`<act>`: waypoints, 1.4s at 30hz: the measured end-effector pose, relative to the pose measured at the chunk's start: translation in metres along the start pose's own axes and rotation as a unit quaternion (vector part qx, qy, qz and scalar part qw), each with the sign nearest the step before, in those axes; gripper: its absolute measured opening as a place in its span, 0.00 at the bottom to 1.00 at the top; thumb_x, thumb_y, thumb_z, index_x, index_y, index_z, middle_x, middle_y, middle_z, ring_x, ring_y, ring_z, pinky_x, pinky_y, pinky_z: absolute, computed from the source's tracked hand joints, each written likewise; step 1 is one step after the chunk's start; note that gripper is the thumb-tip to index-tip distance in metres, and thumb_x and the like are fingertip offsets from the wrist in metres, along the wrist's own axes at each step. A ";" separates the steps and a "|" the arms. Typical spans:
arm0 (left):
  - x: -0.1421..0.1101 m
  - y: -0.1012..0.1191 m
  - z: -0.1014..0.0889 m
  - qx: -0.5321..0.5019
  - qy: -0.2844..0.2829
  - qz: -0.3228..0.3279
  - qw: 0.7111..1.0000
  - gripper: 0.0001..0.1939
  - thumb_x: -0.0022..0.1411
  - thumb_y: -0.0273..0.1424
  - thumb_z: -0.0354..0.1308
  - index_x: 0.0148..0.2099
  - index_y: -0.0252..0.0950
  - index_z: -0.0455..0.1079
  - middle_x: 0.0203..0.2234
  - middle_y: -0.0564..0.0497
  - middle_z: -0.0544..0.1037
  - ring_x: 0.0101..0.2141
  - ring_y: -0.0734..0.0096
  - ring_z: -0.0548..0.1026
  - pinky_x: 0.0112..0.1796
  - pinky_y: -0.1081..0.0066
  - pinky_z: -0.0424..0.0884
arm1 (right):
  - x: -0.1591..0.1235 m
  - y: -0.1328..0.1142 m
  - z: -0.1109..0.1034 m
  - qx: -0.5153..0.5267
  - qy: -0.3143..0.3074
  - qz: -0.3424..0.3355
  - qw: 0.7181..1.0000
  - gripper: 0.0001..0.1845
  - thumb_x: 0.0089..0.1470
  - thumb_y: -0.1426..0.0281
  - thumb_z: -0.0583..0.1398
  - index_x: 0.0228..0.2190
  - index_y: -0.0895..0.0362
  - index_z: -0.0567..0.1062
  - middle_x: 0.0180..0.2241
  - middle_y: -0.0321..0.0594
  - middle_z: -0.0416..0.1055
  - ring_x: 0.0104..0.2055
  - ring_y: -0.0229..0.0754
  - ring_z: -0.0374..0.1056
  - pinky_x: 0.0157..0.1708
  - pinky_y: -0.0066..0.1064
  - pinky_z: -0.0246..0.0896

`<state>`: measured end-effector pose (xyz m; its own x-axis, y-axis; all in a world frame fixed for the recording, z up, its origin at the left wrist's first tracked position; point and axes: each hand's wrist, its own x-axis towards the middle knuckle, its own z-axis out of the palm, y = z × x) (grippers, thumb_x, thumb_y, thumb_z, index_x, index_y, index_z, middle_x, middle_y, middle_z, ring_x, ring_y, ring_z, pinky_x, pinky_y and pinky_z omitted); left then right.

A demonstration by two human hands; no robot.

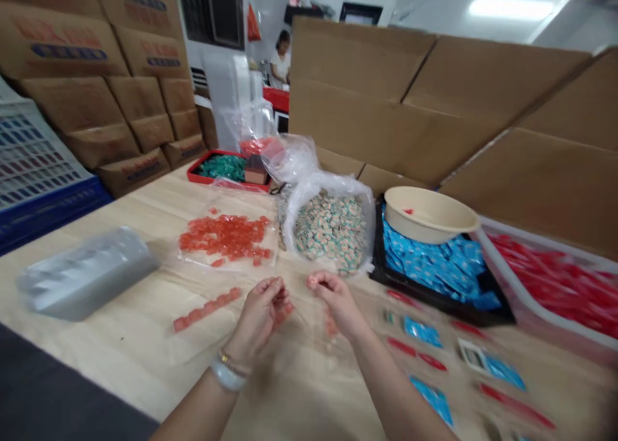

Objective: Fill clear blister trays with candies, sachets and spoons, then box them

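My left hand and my right hand hover close together above the pale wooden table, fingers pinched. Small orange-red pieces show at the left fingertips, and another orange-red piece sits in the right fingertips. More of them lie below the right hand, blurred. To the left, a short row of orange-red pieces lies on the wood. Beyond my hands, a loose heap of orange-red pieces rests on clear plastic.
A plastic bag of patterned pieces stands beyond my hands. Right of it are a black tray of blue sachets with a beige basin and a bin of red sachets. Grey plastic film lies left. Cardboard cartons are stacked behind.
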<state>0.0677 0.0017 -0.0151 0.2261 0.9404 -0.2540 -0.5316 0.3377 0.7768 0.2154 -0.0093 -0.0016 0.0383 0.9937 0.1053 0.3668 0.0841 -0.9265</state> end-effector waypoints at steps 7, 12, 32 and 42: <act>-0.055 -0.075 0.051 0.112 -0.125 -0.163 0.972 0.15 0.41 0.35 0.63 0.27 0.32 0.62 0.21 0.54 0.71 0.23 0.76 0.69 0.25 0.76 0.64 | -0.124 0.040 -0.033 0.134 0.104 0.113 0.979 0.12 0.44 0.61 0.58 0.27 0.57 0.67 0.22 0.36 0.67 0.24 0.36 0.62 0.26 0.28 0.59; -0.073 -0.094 0.046 0.108 -0.112 -0.189 0.970 0.16 0.38 0.34 0.64 0.25 0.33 0.61 0.16 0.58 0.66 0.19 0.82 0.64 0.21 0.79 0.59 | -0.153 0.045 -0.029 -0.053 0.114 0.025 0.992 0.08 0.50 0.66 0.53 0.32 0.56 0.69 0.30 0.41 0.68 0.33 0.40 0.64 0.33 0.31 0.60; -0.077 -0.077 0.012 0.109 -0.050 -0.146 0.982 0.13 0.39 0.32 0.64 0.27 0.32 0.66 0.20 0.55 0.69 0.23 0.79 0.67 0.26 0.77 0.63 | -0.115 0.054 -0.039 -0.296 -0.077 -0.110 0.946 0.16 0.52 0.77 0.50 0.41 0.55 0.69 0.35 0.41 0.68 0.38 0.39 0.63 0.38 0.29 0.59; -0.066 -0.089 0.009 0.212 -0.068 -0.107 0.969 0.11 0.40 0.31 0.60 0.28 0.30 0.68 0.20 0.51 0.71 0.24 0.75 0.68 0.28 0.73 0.62 | -0.114 0.060 -0.042 -0.360 -0.080 -0.102 0.924 0.12 0.53 0.73 0.51 0.37 0.56 0.72 0.33 0.42 0.69 0.37 0.40 0.62 0.38 0.31 0.58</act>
<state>0.1074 -0.0907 -0.0618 0.4145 0.8274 -0.3790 -0.0848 0.4498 0.8891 0.2723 -0.1205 -0.0542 -0.2176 0.9654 0.1435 0.8763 0.2580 -0.4069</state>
